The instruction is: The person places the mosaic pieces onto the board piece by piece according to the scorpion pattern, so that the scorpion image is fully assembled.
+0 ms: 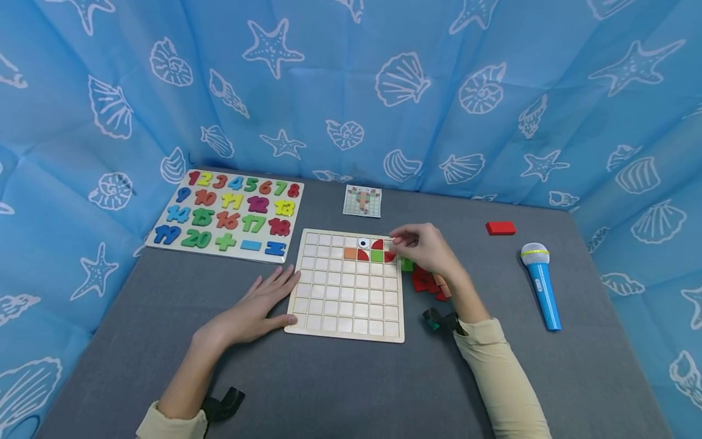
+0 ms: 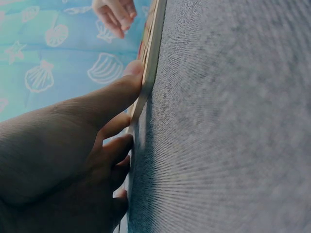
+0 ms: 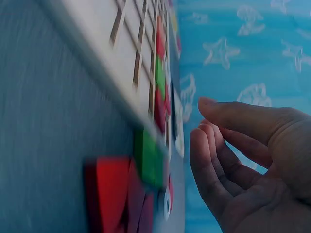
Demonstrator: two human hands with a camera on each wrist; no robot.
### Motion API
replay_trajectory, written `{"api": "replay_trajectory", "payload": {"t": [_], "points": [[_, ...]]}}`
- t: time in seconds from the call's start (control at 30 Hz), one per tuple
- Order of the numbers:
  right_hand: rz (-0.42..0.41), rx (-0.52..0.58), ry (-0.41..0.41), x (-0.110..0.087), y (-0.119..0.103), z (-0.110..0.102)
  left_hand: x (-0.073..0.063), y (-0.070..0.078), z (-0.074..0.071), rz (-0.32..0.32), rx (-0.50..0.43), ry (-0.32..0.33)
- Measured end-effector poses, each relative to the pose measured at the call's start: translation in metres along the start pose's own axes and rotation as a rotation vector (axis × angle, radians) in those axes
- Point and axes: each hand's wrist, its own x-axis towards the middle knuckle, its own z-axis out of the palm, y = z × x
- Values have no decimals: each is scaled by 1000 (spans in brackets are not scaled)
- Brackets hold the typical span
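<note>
A wooden grid board (image 1: 345,299) lies on the dark table, with several tiles in its upper rows: an eye tile (image 1: 363,243), an orange square (image 1: 350,253), a green square (image 1: 376,256) and red quarter-round ones. My left hand (image 1: 249,314) rests at the board's left edge, fingers spread, the thumb (image 2: 131,73) touching the rim. Above the board's top right corner hovers my right hand (image 1: 425,247). Its thumb and loosely bent fingers (image 3: 204,155) stand apart, and I see nothing between them. Partly under that hand, a pile of red, green and orange tiles (image 1: 421,281) lies beside the board.
Behind the board lies a small pattern card (image 1: 362,206). A number puzzle board (image 1: 265,238) sits at the back left. To the right are a red block (image 1: 501,228) and a blue toy microphone (image 1: 544,296). A blue shell-print curtain (image 1: 318,91) surrounds the table.
</note>
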Motion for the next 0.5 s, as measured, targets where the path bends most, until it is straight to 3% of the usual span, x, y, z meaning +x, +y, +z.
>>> {"api": "replay_trajectory", "payload": {"t": [0.23, 0.5], "points": [[73, -76, 68, 6, 26, -16, 1, -4, 3, -2, 21, 6], [137, -147, 28, 17, 41, -23, 0, -4, 2, 14, 9, 8]]}}
